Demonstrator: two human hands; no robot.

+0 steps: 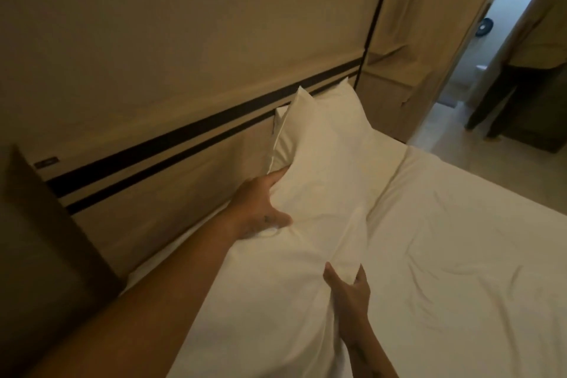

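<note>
A white pillow [319, 163] lies along the head of the bed against the beige headboard [171, 163]. My left hand [257, 205] grips the pillow's near left edge, thumb on top and fingers tucked behind it. My right hand [346, 288] pinches a fold of white fabric at the pillow's near end, thumb and fingers either side of the fold. A second white pillow [340, 98] stands behind the first, mostly hidden.
The white bed sheet [460, 239] spreads to the right, lightly wrinkled. A dark bedside unit [40, 239] stands at the left. Beyond the bed's far corner, pale floor [441, 123] leads to a bright doorway [491, 24] and a dark cabinet [521, 107].
</note>
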